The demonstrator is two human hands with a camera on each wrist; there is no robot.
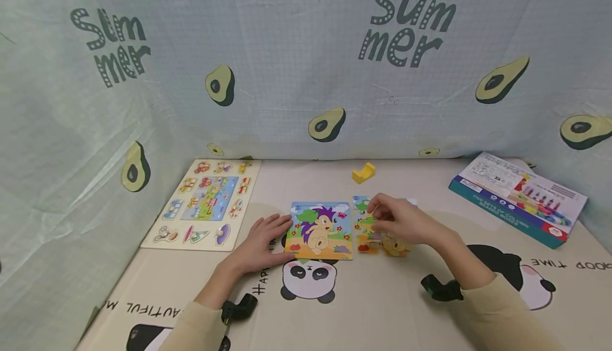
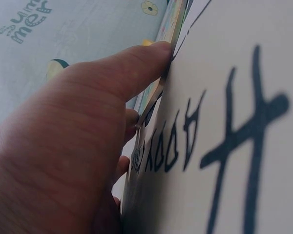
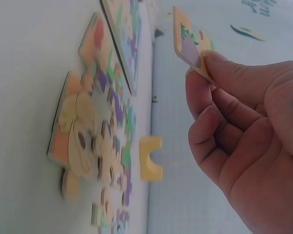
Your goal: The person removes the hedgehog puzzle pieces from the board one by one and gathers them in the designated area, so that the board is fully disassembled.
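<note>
A square hedgehog picture board (image 1: 319, 231) lies on the table in the middle of the head view. My left hand (image 1: 260, 245) rests at its left edge, fingers spread and thumb touching the lower left corner. In the left wrist view, the thumb (image 2: 141, 68) presses against the board's edge. My right hand (image 1: 406, 221) is raised just right of the board, over loose jigsaw pieces (image 1: 396, 247). Between thumb and index finger it pinches one jigsaw piece (image 3: 185, 41), orange with a purple and green print. Part of the loose pieces is hidden under this hand.
A yellow notched block (image 1: 364, 173) stands behind the pieces. To the left lies a vehicle peg puzzle board (image 1: 229, 239). A teal-edged box (image 1: 518, 197) sits at the back right. Printed sheeting (image 1: 277, 37) rises behind the table.
</note>
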